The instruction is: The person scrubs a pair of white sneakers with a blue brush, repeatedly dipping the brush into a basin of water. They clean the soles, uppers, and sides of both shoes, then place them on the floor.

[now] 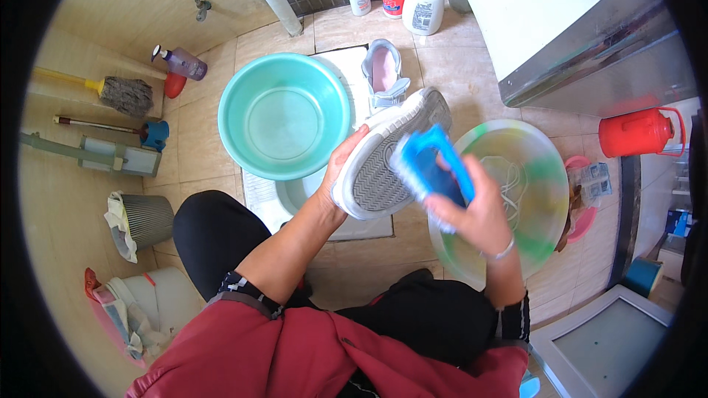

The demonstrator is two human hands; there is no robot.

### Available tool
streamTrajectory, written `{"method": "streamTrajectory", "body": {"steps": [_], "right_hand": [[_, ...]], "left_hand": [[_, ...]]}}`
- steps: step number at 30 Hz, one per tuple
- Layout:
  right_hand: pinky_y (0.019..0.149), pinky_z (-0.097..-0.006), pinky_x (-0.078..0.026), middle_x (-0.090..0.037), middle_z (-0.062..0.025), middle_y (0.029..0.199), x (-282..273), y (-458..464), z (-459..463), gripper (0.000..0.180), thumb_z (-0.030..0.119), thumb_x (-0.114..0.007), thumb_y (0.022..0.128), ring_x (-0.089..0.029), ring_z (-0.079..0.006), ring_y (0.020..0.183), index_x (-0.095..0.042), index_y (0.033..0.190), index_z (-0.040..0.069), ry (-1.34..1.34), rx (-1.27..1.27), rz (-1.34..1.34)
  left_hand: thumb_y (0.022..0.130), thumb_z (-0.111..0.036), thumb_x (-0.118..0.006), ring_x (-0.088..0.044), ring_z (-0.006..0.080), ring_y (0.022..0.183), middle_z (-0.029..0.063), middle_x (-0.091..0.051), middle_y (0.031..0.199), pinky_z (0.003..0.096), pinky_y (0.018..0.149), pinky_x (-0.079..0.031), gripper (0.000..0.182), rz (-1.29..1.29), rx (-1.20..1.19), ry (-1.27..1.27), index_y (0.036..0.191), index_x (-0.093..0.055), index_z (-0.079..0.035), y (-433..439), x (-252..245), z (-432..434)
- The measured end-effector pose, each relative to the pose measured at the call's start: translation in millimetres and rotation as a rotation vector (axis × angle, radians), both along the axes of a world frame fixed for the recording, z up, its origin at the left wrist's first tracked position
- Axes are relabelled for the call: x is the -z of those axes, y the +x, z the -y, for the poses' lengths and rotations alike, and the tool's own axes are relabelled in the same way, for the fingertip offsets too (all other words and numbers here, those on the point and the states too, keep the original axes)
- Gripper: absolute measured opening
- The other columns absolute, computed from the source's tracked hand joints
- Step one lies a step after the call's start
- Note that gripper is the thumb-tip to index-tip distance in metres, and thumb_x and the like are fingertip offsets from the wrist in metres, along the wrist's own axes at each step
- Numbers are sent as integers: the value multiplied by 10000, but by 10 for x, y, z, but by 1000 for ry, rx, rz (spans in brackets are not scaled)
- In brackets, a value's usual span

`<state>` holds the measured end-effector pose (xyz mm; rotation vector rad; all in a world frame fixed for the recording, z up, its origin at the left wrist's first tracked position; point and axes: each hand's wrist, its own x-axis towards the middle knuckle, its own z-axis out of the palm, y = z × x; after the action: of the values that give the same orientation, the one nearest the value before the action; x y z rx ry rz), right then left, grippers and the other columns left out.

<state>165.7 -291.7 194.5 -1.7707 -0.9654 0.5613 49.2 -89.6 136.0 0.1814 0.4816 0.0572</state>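
My left hand (338, 168) holds a white shoe (381, 171) by its side, with the grey patterned sole turned up towards me. In my right hand (480, 210) is a blue scrubbing brush (434, 168) with pale bristles, blurred by motion; the bristles are at the edge of the sole, and whether they touch it I cannot tell. Past the shoe's toe or heel end, a second shoe (383, 74), grey with a pink insole, stands on the floor. A turquoise basin (285, 116) is left of the held shoe. White laces (508, 190) lie in a large green-and-yellow basin (539, 232) beneath my right hand.
Behind the basins stand a white pump bottle (423, 8) and two other bottles. A squat toilet (370, 226) is set in the tiled floor. At the left are a wastebasket (149, 221) and a mop head (126, 95); at the right, a red thermos jug (636, 132) and a pink basin (583, 224).
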Motion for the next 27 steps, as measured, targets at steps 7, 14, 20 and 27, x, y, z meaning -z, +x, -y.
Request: {"method": "streamTrajectory", "body": {"steps": [7, 14, 20, 27], "right_hand": [[768, -335, -503, -634, -136, 923, -300, -131, -389, 484, 231, -801, 746, -611, -193, 833, -560, 1089, -11, -125, 270, 99], [723, -392, -506, -602, -179, 889, 23, 517, -466, 456, 284, -806, 733, -616, -308, 810, -565, 981, -15, -103, 314, 176], [691, -376, -514, -639, -168, 877, -72, 201, -637, 439, 298, -806, 749, -632, -237, 773, -569, 966, -2, 112, 365, 31], [706, -416, -507, -609, -204, 883, 36, 477, -671, 458, 337, -790, 726, -621, -335, 794, -587, 925, -22, 0, 499, 277]], "left_hand": [[971, -451, -484, -613, 286, 1065, 131, -624, 1216, 428, 961, -480, 500, 141, 47, -59, 1315, -546, -93, -48, -125, -145], [957, -455, -511, -611, 290, 1025, 129, -628, 1188, 435, 940, -481, 512, -7, 45, -10, 1309, -547, -86, -66, -81, -22], [984, -422, -454, -607, 324, 1096, 175, -599, 1244, 482, 976, -475, 517, 29, 55, -19, 1337, -504, -46, -47, -18, -1], [953, -433, -525, -629, 287, 1021, 143, -638, 1156, 442, 915, -510, 502, -27, 96, 77, 1277, -559, -52, -91, -112, 131]]}}
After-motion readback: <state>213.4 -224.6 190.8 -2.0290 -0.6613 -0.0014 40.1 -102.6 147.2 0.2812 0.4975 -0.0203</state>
